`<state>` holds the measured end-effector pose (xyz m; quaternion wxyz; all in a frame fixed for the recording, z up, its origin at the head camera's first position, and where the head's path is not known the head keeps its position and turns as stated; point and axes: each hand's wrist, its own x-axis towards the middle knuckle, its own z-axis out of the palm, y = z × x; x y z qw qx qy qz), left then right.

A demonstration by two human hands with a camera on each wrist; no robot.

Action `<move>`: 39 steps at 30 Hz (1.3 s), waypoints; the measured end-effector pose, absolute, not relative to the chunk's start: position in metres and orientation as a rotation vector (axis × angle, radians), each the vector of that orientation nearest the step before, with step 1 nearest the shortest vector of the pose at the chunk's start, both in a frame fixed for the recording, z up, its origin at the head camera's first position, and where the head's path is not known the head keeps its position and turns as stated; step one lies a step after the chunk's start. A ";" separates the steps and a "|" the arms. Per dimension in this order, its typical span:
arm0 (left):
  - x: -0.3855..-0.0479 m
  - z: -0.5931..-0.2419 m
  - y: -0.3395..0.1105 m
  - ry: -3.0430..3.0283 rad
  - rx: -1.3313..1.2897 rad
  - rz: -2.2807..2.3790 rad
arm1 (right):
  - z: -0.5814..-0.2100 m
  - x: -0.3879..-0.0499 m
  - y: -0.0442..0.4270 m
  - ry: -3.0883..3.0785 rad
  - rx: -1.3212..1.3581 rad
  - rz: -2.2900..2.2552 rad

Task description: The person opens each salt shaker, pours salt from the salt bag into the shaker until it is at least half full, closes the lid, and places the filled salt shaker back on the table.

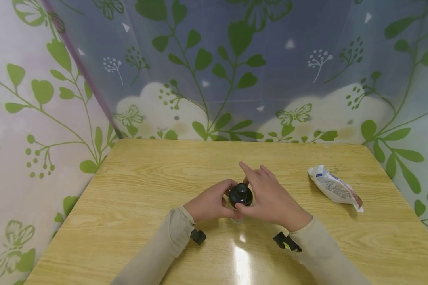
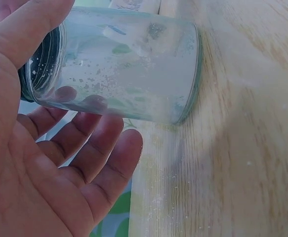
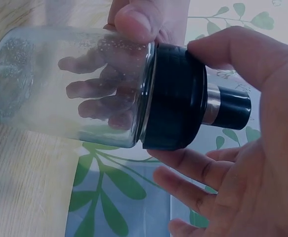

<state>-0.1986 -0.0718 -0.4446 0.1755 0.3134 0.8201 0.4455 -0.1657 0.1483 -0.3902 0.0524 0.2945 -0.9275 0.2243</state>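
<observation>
A clear glass jar (image 2: 134,64) stands upright at the middle of the table, with white specks clinging to its glass. Its black lid (image 3: 176,98) has a silver band and a round black knob (image 3: 235,108) on top. My left hand (image 1: 210,202) holds the jar near its neck, the thumb on one side and the fingers on the other. With thumb and forefinger, my right hand (image 1: 272,200) grips the rim of the lid. Its other fingers are spread loosely beside the lid. The lid sits on the mouth of the jar.
A crumpled white plastic packet (image 1: 335,188) lies on the wooden table (image 1: 146,178) at the right. Tiny white specks are scattered near the jar. Leaf-patterned cloth (image 1: 214,79) walls the back and sides. Each wrist wears a black camera mount (image 1: 198,236).
</observation>
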 end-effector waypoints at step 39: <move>-0.195 -0.451 -0.069 2.353 0.862 1.259 | -0.375 -0.174 0.199 -2.620 0.691 0.747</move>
